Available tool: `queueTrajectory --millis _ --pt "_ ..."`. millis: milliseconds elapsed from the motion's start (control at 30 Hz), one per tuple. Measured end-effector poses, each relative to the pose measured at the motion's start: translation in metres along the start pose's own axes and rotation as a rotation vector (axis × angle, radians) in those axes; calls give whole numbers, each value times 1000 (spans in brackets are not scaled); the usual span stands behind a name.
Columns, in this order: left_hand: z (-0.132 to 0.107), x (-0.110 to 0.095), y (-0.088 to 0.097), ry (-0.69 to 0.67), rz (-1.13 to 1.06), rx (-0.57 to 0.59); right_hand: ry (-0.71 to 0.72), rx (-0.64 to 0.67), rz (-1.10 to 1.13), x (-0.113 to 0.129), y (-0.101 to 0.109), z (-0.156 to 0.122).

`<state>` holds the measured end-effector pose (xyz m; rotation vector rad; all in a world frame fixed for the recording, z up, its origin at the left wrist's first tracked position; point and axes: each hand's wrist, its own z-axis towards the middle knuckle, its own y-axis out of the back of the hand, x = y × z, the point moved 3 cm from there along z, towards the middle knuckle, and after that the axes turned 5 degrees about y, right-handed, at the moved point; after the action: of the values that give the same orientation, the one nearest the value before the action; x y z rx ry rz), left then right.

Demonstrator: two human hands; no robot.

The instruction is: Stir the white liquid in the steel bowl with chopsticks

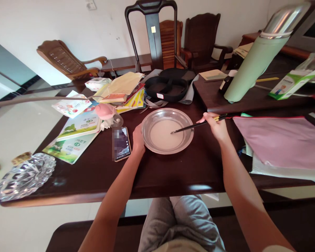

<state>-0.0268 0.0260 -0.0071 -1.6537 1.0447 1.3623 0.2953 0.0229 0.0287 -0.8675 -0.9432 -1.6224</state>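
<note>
A round metal bowl (168, 149) with pale, milky liquid (165, 133) in it sits on the dark wooden table. My left hand (138, 139) grips the bowl's left rim, its fingers mostly hidden behind the edge. Pinched in my right hand (214, 124) is a pair of dark chopsticks (196, 125) with gold-coloured ends. Their tips reach over the right rim and touch the liquid near the middle of the bowl. Just left of my left hand lies a phone (123, 144) with its screen lit.
Booklets (78, 126), a pink-topped object (105, 111) and a crystal dish (28, 176) lie to the left. Behind the bowl are a stack of papers (120, 87) and a black case (166, 87). A green thermos (254, 66) and a pink pouch (283, 140) are on the right.
</note>
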Motion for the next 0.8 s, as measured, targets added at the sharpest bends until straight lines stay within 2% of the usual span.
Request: queueTrajectory --millis 133,267,400,533,667,800 --pt "-4 -16 8 -100 281 -100 -19 89 34 2 -11 -3" --pt "-7 -28 13 -126 459 -120 -7 115 20 5 -16 -4" --pt "-10 -34 16 -97 365 -142 -27 52 -17 6 -4 -2" --pt "-14 -37 16 -63 192 -126 -45 109 33 8 -6 -3" --pt "-17 -40 17 -79 313 -140 -39 161 51 10 -13 -3" --pt "-16 -37 18 -144 305 -109 -54 89 15 8 -4 -2"
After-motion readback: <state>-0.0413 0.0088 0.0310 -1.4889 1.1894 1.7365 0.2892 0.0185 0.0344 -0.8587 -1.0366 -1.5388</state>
